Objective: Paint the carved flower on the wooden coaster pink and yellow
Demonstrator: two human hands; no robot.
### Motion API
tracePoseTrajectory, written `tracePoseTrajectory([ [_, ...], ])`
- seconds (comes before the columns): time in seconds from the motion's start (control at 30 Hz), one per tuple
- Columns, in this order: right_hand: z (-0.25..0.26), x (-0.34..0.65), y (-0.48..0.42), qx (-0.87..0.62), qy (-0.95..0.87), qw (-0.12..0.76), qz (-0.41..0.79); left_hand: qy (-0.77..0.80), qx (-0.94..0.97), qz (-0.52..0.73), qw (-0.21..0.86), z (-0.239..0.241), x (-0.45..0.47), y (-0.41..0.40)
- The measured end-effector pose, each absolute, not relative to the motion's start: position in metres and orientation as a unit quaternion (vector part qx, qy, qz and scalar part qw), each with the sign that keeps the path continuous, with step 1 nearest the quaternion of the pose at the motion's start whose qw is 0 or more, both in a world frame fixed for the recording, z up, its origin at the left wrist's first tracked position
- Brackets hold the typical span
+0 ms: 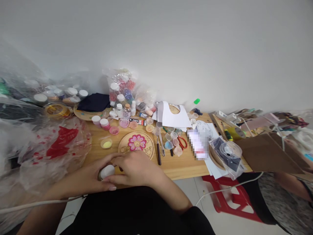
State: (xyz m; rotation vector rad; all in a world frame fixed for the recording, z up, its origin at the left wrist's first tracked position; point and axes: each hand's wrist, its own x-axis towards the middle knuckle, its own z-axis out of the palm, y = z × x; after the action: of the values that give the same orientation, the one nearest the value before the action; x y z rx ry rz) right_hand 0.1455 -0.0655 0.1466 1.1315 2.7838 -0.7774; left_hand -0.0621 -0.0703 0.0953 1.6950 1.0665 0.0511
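Note:
My left hand (94, 178) is wrapped around a small jar with a white lid (107, 171) at the near edge of the wooden table (186, 163). Over the jar's top, my right hand (137, 168) has its fingers closed on the lid. Just behind my hands lies a round wooden disc (137, 145) with a pink flower filled in at its middle. A small cup of yellow powder (106, 143) sits to the disc's left.
Several small pots of coloured powder, a glue tube (137, 121), tools, red-handled scissors (182, 142) and white paper crowd the table's middle. Clear plastic bags lie at the left. A brown cardboard sheet (266, 151) and a bagged item are at the right. A red stool (232, 199) stands below.

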Motion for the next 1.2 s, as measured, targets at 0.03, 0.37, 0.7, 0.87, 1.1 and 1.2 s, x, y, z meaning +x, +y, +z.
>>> tracePoseTrajectory([
  [0.03, 0.146, 0.146, -0.066, 0.361, 0.899, 0.015, -0.249, 0.449, 0.714, 0.022, 0.537, 0.095, -0.063, -0.07],
  [0.37, 0.139, 0.147, -0.068, 0.343, 0.908, -0.031, -0.24, 0.434, 0.717, 0.051, 0.543, 0.091, -0.066, -0.072],
  [0.7, 0.14, 0.148, -0.067, 0.327, 0.909, -0.049, -0.254, 0.422, 0.697, 0.062, 0.576, 0.09, -0.065, -0.071],
  [0.87, 0.141, 0.146, -0.065, 0.322, 0.917, -0.021, -0.235, 0.421, 0.695, 0.056, 0.58, 0.091, -0.064, -0.073],
  [1.1, 0.137, 0.143, -0.067, 0.335, 0.921, -0.031, -0.198, 0.447, 0.706, 0.09, 0.542, 0.098, -0.056, -0.076],
  [1.2, 0.134, 0.143, -0.068, 0.326, 0.921, -0.054, -0.205, 0.446, 0.688, 0.135, 0.557, 0.098, -0.056, -0.076],
])
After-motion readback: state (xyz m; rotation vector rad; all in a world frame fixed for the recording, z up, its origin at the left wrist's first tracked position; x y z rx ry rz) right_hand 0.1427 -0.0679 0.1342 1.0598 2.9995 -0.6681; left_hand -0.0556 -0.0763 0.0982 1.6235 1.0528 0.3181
